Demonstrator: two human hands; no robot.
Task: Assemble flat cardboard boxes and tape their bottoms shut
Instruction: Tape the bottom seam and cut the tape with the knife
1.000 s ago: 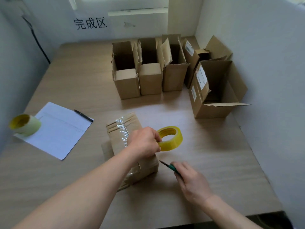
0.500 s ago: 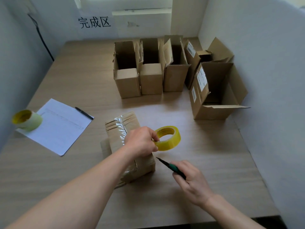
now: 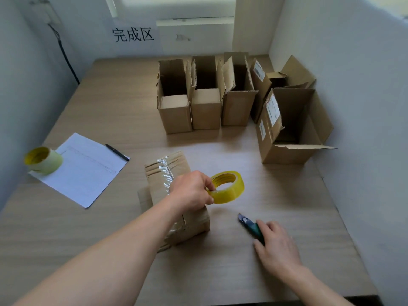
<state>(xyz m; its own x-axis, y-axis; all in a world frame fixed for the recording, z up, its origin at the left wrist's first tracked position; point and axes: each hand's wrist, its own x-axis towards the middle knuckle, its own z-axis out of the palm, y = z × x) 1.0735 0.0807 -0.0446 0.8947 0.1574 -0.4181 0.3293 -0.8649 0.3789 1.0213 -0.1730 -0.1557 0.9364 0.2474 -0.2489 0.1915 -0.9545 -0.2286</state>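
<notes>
1. A white sheet of paper [image 3: 85,167] lies near the left edge of my wooden table [image 3: 110,102], turned at an angle.
2. A black pen [image 3: 117,149] rests at that sheet's far right corner, partly on it.
3. A sign [image 3: 133,34] with three black characters hangs on the wall beyond the table's far edge.
4. A dark cable [image 3: 66,57] runs down the wall by the far left corner.

Two bare forearms and hands, nothing worn

The left hand [image 3: 191,191] and the right hand [image 3: 277,246] are showing no gloves, rings or watch; both forearms are appearing uncovered all the way to the lower edge of the head view, with no sleeve, cuff or strap showing anywhere along them.
</notes>
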